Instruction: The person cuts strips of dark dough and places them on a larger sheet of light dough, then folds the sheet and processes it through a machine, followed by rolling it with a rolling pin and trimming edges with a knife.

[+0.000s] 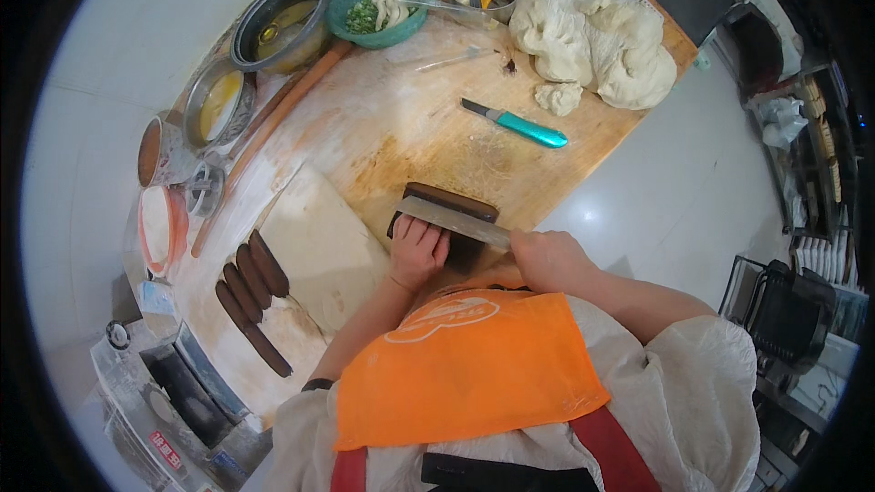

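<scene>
My right hand (550, 261) is wrapped round the handle of a kitchen knife (456, 221). The broad steel blade points left and lies across a dark brown block (451, 198), with part of the block showing beyond the blade. On the near side of the blade, the curled fingers of my left hand (419, 251) press on the block, close to the knife. Left of that hand a flat sheet of pale dough (324, 246) is spread on the table. Several dark brown strips (252, 284) lie at the sheet's left edge.
A turquoise-handled blade (529, 128) lies beyond the block. A big dough mass (597, 46) sits at the far right. Along the far left edge are a long rolling pin (273, 128), a green bowl (343, 18) of chopped greens, a pot (244, 41) and several other containers.
</scene>
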`<act>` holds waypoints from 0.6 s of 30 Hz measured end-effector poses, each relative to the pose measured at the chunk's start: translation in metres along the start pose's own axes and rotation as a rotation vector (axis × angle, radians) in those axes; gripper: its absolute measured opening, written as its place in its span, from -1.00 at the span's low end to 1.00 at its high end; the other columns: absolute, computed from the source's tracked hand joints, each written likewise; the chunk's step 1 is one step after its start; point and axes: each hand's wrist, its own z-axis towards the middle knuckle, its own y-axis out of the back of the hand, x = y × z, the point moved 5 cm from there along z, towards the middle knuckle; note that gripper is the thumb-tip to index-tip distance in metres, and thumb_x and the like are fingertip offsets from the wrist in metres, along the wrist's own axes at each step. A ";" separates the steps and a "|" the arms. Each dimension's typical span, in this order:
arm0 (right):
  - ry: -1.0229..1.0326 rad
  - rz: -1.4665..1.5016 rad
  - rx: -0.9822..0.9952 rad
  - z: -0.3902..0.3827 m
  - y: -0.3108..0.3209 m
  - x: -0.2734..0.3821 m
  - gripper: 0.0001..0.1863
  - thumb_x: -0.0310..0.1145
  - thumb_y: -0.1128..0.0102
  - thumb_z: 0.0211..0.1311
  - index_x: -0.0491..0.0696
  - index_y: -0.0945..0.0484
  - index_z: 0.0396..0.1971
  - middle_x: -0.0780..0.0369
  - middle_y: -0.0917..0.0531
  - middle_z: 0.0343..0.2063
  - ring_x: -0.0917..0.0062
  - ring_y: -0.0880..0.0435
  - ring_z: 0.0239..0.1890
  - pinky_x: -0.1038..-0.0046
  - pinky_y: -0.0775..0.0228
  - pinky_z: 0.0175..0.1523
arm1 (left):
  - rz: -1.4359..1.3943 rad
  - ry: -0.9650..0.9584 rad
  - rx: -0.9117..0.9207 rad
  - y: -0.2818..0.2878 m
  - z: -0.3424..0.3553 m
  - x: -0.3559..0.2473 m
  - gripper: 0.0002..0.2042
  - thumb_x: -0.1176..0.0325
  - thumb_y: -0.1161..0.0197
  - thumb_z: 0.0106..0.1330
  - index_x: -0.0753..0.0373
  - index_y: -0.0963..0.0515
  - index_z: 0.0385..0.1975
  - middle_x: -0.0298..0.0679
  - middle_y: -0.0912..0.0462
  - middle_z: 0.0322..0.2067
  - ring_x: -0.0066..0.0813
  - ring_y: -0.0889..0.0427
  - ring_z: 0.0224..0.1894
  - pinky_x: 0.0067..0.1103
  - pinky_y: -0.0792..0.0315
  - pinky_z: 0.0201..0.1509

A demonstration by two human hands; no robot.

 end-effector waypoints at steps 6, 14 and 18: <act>0.021 -0.009 0.028 0.019 -0.002 0.001 -0.76 -0.34 -0.15 0.15 -0.24 -0.46 -0.34 -0.03 -0.66 -0.47 0.06 -0.70 -0.37 0.16 -0.55 -0.29 | -0.017 0.085 0.045 0.001 0.003 0.004 -0.67 0.40 -0.39 -0.05 0.24 -0.62 -0.21 -0.15 -0.58 -0.14 -0.08 -0.51 -0.02 -0.30 -0.36 0.06; 0.178 0.021 -0.047 0.047 0.007 0.002 -0.62 -0.17 -0.32 0.05 -0.24 -0.51 -0.47 -0.05 -0.64 -0.50 0.07 -0.68 -0.35 0.19 -0.52 -0.27 | -0.025 0.073 0.074 0.001 0.008 0.008 -0.60 0.38 -0.34 -0.04 0.30 -0.59 -0.13 -0.10 -0.58 -0.08 -0.04 -0.51 0.02 -0.27 -0.35 0.10; -0.034 0.090 0.131 0.032 0.008 -0.016 -0.64 -0.23 -0.36 0.01 -0.25 -0.51 -0.45 -0.04 -0.63 -0.51 0.05 -0.67 -0.37 0.16 -0.52 -0.24 | -0.040 0.102 0.080 0.001 0.008 0.008 -0.61 0.36 -0.33 -0.01 0.29 -0.58 -0.11 -0.11 -0.59 -0.06 -0.07 -0.50 0.05 -0.27 -0.34 0.13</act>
